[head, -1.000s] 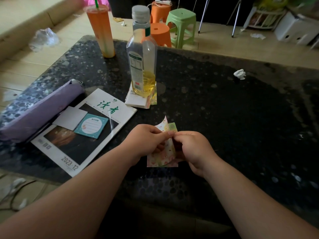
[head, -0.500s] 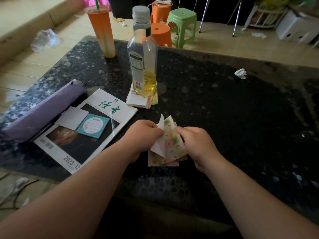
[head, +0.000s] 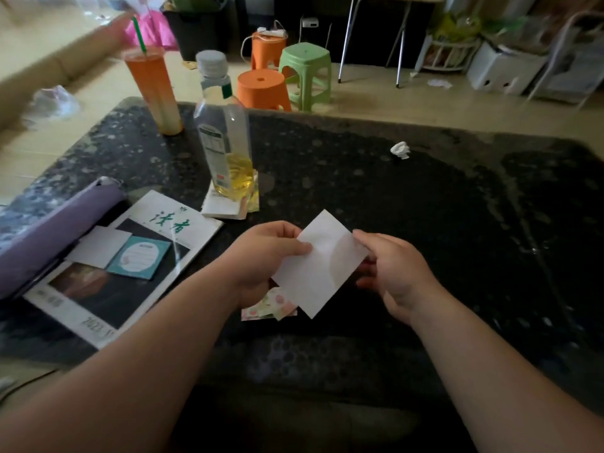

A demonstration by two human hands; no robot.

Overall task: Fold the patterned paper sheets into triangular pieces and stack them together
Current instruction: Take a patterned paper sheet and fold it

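1. The sheet (head: 318, 261) was held white side up, turned corner-on like a diamond, just above the table (head: 425, 207). The folded patterned pieces (head: 269, 307) lay on the table under its near-left edge.
2. My read: a fresh sheet just starting, with no crease showing. The next move likely calls for meeting opposite corners squarely, then pressing the diagonal.
3. The left hand (head: 264, 256) pinched the left corner, thumb on top. The right hand (head: 395, 273) held the right edge, fingers curled beneath.
4. A paper stack (head: 222, 207) sat under the bottle (head: 225, 138), further back.
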